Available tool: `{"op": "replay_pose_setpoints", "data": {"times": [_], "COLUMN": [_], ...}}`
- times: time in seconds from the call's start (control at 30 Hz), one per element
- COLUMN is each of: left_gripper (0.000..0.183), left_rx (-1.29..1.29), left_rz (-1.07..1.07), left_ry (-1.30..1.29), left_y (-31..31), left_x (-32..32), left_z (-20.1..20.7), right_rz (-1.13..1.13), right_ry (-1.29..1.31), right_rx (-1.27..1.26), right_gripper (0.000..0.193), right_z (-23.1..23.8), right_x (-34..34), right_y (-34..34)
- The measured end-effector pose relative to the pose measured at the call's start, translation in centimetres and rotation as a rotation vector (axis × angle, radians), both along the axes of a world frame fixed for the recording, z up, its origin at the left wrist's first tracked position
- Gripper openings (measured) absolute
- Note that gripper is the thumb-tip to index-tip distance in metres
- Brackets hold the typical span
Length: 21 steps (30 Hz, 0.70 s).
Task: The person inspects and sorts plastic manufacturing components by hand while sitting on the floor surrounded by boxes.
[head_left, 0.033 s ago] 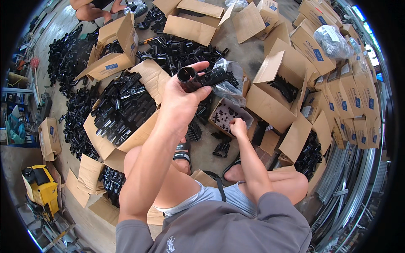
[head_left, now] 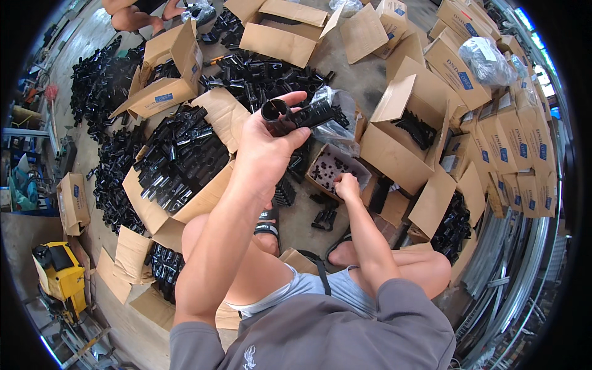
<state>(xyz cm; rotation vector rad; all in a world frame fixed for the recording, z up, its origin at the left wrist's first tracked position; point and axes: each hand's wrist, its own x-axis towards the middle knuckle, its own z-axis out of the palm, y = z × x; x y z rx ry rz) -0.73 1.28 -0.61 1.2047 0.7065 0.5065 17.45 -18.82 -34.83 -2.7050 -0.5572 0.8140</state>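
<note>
My left hand point(head_left: 266, 143) is raised in the middle, its fingers closed round a black pipe fitting point(head_left: 313, 115). An open ring end of the fitting faces up beside the palm, and its ribbed stem points right. Lower and to the right, my right hand point(head_left: 348, 187) is at the near edge of a small carton point(head_left: 321, 182). Its fingers are pinched together over small black parts point(head_left: 328, 165) lying in that carton. Whatever is between those fingertips is too small to make out.
An open carton of black fittings point(head_left: 179, 160) stands left of my left forearm. Loose fittings point(head_left: 102, 80) are heaped beyond. Open cartons point(head_left: 394, 151) and stacked boxes point(head_left: 515, 145) stand right, above metal bars point(head_left: 493, 265). A yellow machine point(head_left: 61, 280) is at left; another person's leg point(head_left: 127, 18) shows far left.
My right hand has shifted very slightly left over the small carton. My left hand and the black pipe fitting stay almost in place.
</note>
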Motion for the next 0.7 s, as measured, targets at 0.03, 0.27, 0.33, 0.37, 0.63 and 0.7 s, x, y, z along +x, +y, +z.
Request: {"op": "replay_pose_setpoints", "data": {"times": [0.03,0.27,0.33,0.37,0.63,0.7], "left_gripper": [0.056,0.06,0.062,0.062,0.064,0.064], "left_rx": [0.021,0.07,0.074,0.081,0.067,0.104], "left_rz": [0.002,-0.028,-0.047,-0.052,-0.087,-0.085], "left_ry": [0.011,0.029,0.045,0.053,0.1,0.101], "left_y": [-0.1,0.3,0.6,0.6,0.9,0.9], "left_x": [-0.1,0.0,-0.2,-0.2,-0.3,-0.1], "left_z": [-0.2,-0.5,-0.4,-0.5,-0.9,-1.3], "right_rz": [0.034,0.103,0.134,0.138,-0.07,-0.126], "right_ry": [0.008,-0.068,-0.066,-0.052,-0.055,-0.017], "right_rx": [-0.047,-0.189,-0.18,-0.183,0.422,0.684], "right_gripper": [0.02,0.027,0.028,0.029,0.022,0.018], "right_z": [-0.3,-5.2,-4.6,-4.0,2.0,7.3], "right_x": [-0.1,0.4,0.0,-0.1,0.0,0.1], "right_y": [0.7,2.6,2.9,2.9,2.8,4.0]}}
